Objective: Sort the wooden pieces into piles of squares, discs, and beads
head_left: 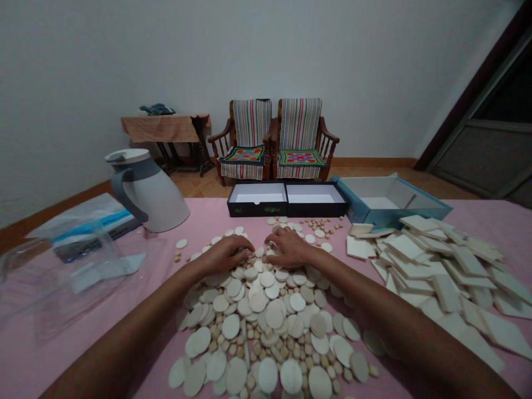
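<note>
A wide heap of pale wooden discs (257,299) mixed with small wooden beads (286,349) spreads over the pink cloth in front of me. At the heap's far side, my left hand (226,254) rests on the discs with its fingers curved and apart. Facing it, my right hand (288,247) also lies on the discs, fingers spread and thumb pointing inward. A narrow gap with several discs separates the two hands. Neither hand visibly grips a piece, though the undersides of the fingers are hidden.
Black boxes with white insides (257,208) and a blue box (399,205) stand behind the heap. Square wooden tiles (440,266) are piled at the right. A white-and-grey jug (155,194), clear plastic packaging (95,271) and a blue-striped pack (97,227) occupy the left.
</note>
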### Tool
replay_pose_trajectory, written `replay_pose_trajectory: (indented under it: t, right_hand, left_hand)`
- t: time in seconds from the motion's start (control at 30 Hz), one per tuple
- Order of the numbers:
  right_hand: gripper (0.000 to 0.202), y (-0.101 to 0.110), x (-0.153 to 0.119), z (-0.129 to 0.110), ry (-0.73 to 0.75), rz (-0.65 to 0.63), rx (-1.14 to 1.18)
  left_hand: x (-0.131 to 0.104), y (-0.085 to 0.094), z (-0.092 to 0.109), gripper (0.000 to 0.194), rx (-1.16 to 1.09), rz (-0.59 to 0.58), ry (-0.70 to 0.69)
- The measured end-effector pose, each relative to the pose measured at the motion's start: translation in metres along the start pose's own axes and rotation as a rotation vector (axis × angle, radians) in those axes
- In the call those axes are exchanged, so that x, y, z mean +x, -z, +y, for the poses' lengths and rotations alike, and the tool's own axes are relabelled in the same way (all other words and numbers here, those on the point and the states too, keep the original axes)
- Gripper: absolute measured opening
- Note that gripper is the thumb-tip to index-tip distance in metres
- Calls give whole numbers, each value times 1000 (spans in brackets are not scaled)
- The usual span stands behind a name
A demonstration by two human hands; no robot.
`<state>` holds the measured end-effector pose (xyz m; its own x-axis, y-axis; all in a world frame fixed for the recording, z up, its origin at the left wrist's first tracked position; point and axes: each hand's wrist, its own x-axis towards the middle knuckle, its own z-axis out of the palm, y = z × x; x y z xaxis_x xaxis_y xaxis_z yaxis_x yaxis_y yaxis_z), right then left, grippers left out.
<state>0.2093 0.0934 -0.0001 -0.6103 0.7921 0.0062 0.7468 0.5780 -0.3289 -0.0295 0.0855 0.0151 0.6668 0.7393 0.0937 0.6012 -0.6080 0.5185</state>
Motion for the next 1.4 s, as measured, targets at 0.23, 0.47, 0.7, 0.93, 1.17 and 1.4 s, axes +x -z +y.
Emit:
replay_pose_trajectory:
  t: [0.23,0.47,0.7,0.93,1.17,1.4]
  right_hand:
    - [25,31,-44,-10,124,-219,86]
    - [11,61,-84,8,107,-336,295]
    - [55,37,-59,4,-8,-98,265]
    - [113,-2,-37,-40,139,-247,172]
    - [93,-9,-17,-58,36,-111,108]
    - [71,0,-6,-53,-218,-129,250]
  left_hand:
    - [-15,0,17,26,-62,-97,-147]
    - [-33,18,9,34,-180,-48,13]
    - [-66,49,-7,77,80,-175,193]
    - [-85,25,7,110,264,-248,198]
    - [-63,-4,21,103,327,-122,143]
    - [-50,-12,22,88,242,-34,124]
